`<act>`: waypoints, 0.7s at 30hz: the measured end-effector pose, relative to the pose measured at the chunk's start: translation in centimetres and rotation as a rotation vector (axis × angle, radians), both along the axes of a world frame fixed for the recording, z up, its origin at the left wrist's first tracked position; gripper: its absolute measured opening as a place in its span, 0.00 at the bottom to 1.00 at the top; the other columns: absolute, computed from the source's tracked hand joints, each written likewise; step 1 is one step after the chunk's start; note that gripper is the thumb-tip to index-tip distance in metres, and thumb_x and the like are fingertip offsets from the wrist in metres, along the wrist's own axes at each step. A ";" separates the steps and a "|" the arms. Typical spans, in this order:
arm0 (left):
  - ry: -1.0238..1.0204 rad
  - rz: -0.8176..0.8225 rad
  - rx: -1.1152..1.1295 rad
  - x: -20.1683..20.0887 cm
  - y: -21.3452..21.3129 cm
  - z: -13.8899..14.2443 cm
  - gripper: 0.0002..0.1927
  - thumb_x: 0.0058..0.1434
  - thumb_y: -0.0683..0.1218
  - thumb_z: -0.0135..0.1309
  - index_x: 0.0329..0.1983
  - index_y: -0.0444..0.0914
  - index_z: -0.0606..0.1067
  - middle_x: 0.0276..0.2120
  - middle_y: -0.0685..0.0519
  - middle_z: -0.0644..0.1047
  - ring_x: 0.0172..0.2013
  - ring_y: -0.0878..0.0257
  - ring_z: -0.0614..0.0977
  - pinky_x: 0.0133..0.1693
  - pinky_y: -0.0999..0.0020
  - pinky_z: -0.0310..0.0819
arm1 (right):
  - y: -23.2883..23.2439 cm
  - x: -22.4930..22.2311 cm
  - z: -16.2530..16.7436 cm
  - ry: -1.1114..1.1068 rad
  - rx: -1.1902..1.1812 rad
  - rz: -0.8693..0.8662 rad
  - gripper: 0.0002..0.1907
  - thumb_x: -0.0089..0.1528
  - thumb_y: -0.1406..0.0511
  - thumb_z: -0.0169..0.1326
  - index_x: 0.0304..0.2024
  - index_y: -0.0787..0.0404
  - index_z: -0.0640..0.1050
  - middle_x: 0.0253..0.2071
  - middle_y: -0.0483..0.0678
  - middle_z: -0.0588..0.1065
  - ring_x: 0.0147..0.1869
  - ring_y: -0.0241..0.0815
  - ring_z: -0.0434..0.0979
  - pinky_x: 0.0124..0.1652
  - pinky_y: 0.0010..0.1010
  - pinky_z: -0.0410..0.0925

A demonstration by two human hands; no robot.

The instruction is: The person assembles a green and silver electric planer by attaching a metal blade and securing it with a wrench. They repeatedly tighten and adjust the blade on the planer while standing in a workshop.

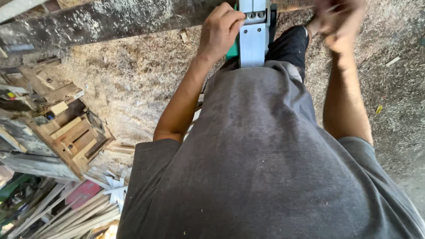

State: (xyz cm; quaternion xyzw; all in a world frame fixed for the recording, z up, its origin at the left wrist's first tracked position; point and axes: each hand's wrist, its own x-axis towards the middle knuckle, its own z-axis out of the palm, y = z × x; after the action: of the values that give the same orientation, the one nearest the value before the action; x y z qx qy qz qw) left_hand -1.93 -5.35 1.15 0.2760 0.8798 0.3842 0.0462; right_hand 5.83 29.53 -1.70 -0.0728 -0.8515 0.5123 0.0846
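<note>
Power tool [253,37], grey metal body with green trim, sits at top centre, long axis running straight away from your torso. Your left hand [220,31] is curled against its left side. Right hand [338,22] is blurred off right, clear of it; can't tell its state.

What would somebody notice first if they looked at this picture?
First, the big grey T-shirt filling the lower middle, seen from above. At the top centre, the left hand grips a pale blue metal tool with a green part, held against the body, while the blurred right hand is raised at the top right. The sawdust-covered ground spreads all around, with a pile of wooden offcuts and slats on the left.
</note>
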 end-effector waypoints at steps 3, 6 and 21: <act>0.101 -0.058 -0.061 -0.7 0.6 -0.8 0.02 0.65 0.43 0.63 0.38 0.39 0.82 0.32 0.54 0.76 0.35 0.61 0.80 0.38 0.65 0.78 | -6.8 -0.7 1.0 0.075 0.060 0.380 0.18 0.63 0.59 0.65 0.51 0.61 0.81 0.45 0.50 0.78 0.50 0.45 0.80 0.47 0.33 0.75; 0.081 -0.062 -0.108 -1.1 1.0 -1.6 0.02 0.64 0.42 0.60 0.38 0.38 0.82 0.32 0.53 0.75 0.36 0.59 0.80 0.37 0.64 0.77 | -10.9 -1.7 1.5 0.064 0.419 0.296 0.11 0.68 0.57 0.66 0.41 0.56 0.82 0.41 0.47 0.78 0.46 0.49 0.81 0.44 0.38 0.75; 0.004 -0.093 -0.353 -2.8 0.4 3.1 0.07 0.66 0.35 0.51 0.30 0.34 0.73 0.33 0.48 0.73 0.37 0.56 0.80 0.37 0.61 0.79 | -14.1 -4.7 7.1 0.017 0.472 0.395 0.05 0.65 0.65 0.63 0.41 0.59 0.83 0.38 0.50 0.78 0.44 0.51 0.78 0.45 0.41 0.73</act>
State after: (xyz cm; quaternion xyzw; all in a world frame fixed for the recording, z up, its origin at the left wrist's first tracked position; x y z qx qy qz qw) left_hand -4.73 -4.92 4.24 0.3048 0.9199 0.2208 0.1101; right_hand 1.15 15.47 5.39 0.1201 -0.9439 0.3075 0.0053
